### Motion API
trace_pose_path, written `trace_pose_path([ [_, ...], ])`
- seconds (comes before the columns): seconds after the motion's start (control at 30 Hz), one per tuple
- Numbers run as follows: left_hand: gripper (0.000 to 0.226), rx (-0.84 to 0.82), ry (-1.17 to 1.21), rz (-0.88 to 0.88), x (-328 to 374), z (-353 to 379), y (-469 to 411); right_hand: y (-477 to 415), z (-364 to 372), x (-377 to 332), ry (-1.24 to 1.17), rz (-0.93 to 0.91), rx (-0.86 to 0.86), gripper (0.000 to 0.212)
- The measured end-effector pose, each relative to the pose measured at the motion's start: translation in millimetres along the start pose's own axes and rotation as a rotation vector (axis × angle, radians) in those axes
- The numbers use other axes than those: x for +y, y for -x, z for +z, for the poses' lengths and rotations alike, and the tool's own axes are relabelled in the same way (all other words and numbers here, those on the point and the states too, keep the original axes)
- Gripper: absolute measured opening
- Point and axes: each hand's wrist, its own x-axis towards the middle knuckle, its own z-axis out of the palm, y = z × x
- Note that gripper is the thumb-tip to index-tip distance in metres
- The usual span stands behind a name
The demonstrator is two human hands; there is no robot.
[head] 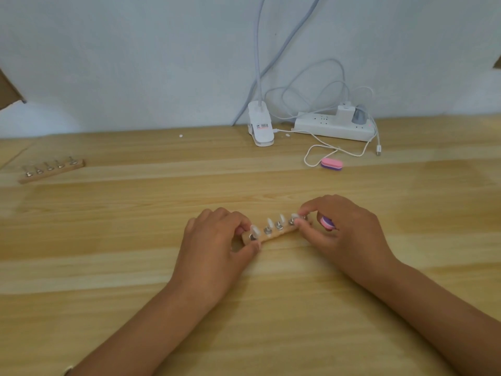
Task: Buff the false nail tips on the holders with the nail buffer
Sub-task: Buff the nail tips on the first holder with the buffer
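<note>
Gripping the holder (271,235) at its left end with the left hand (217,240), pinching the right end with the right hand (341,229), nail buffer (326,223) tucked into that palm. Lying on the surface (135,267), with 4 false nail tips (269,222) visible. Risks popping a tip off through sideways pinch pressure, or dropping the loosely tucked buffer.
</note>
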Motion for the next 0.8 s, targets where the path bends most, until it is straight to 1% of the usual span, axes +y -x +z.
trace_pose_path([
  [0.13,0.018,0.014,-0.011,0.026,-0.6,1.3,0.2,-0.2,0.2,0.6,0.006,0.036,-0.021,0.008],
  [0.27,0.019,0.017,-0.013,0.035,-1.7,2.8,0.0,-1.4,0.7,-0.6,0.020,0.036,-0.021,0.012],
  [0.43,0.019,0.018,-0.020,0.038,-1.8,3.0,-0.3,-0.8,-1.5,-0.8,0.014,0.023,-0.026,0.012],
  [0.47,0.019,0.019,-0.018,0.040,-1.6,2.9,-0.4,-0.5,-2.7,-1.8,-0.006,0.018,-0.022,0.017],
  [0.53,0.020,0.021,-0.018,0.047,-1.0,2.7,-0.3,0.4,-4.6,-4.8,-0.047,-0.026,-0.021,0.028],
  [0.57,0.020,0.020,-0.017,0.053,-0.7,2.5,-0.2,0.8,-4.7,-6.5,-0.047,-0.065,-0.029,0.030],
  [0.67,0.020,0.010,-0.023,0.065,-0.5,1.8,0.3,2.0,-2.0,-8.2,0.000,-0.193,-0.038,0.021],
  [0.73,0.020,0.004,-0.028,0.069,-1.5,1.7,0.4,2.1,-1.4,-6.7,0.016,-0.222,-0.030,0.015],
  [0.8,0.019,-0.008,-0.019,0.059,-2.4,1.5,0.3,2.8,-1.5,-4.9,0.028,-0.232,-0.029,0.013],
])
